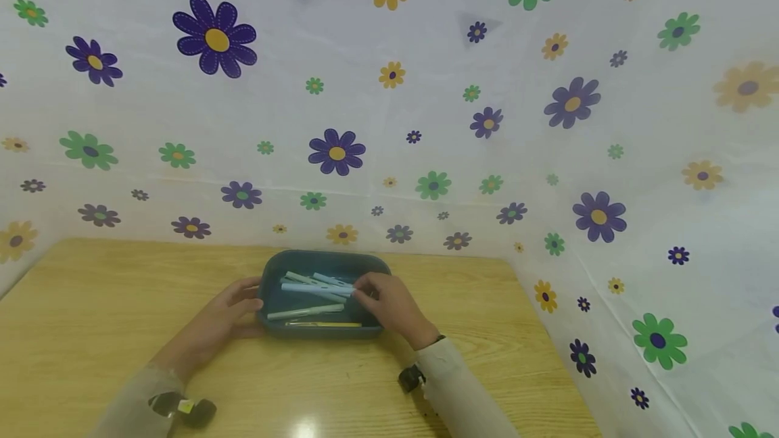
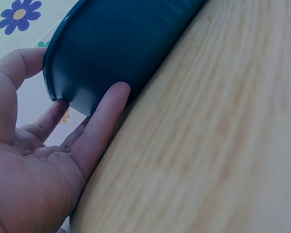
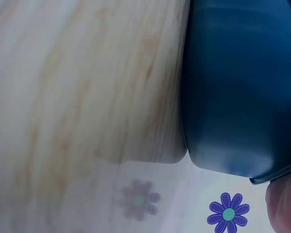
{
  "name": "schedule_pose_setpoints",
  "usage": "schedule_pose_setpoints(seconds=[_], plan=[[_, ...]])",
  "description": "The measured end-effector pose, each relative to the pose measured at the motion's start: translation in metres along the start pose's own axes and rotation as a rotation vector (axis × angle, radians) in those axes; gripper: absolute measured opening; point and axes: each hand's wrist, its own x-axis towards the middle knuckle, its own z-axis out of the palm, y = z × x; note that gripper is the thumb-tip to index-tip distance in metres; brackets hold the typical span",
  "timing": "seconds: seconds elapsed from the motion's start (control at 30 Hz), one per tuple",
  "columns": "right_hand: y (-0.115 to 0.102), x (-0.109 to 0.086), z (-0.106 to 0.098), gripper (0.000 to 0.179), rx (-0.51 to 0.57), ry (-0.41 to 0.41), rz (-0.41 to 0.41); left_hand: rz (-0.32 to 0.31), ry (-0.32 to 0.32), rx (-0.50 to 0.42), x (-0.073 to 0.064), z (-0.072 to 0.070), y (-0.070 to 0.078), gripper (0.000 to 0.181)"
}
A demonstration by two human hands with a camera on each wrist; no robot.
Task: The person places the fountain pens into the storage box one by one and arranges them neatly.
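Note:
A dark blue-green rectangular bin [image 1: 322, 333] stands on the wooden table. Inside it lie several pale blue and pale green pens, crossing in a loose pile. One pale green pen [image 1: 306, 312] lies apart from the pile, above a thin yellow pen [image 1: 322, 324]. My left hand [image 1: 234, 309] touches the bin's left end, fingers spread along its rim and wall in the left wrist view. Over the bin's right side, my right hand [image 1: 392, 303] pinches the end of a light blue pen [image 1: 316, 288] between thumb and fingers. In the right wrist view the bin hides most of that hand.
The wooden table [image 1: 292, 384] extends around the bin. A white sheet [image 1: 365, 107] printed with flowers hangs behind the table and along its right side. Dark wrist-worn devices [image 1: 411, 378] sit on both forearms.

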Motion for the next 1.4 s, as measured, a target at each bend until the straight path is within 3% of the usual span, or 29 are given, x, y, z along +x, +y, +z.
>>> schedule_pose_setpoints(seconds=[0.3, 0.63, 0.87, 1.23, 1.4], plan=[[0.003, -0.001, 0.002, 0.018, 0.090, 0.052, -0.026, 0.002, 0.011, 0.005, 0.000, -0.002, -0.002, 0.060], [0.010, -0.002, -0.003, 0.016, 0.026, 0.085, -0.044, -0.004, 0.000, -0.006, -0.001, 0.001, -0.001, 0.060], [0.016, -0.006, -0.017, 0.011, 0.047, 0.141, -0.061, -0.012, 0.004, 0.010, -0.002, 0.003, 0.002, 0.061], [0.026, -0.019, -0.034, 0.008, 0.039, 0.227, 0.034, -0.006, 0.002, 0.024, -0.003, 0.000, 0.002, 0.063], [0.029, -0.023, -0.041, 0.009, 0.027, 0.273, 0.048, -0.033, 0.022, 0.043, -0.002, -0.001, 0.001, 0.062]])
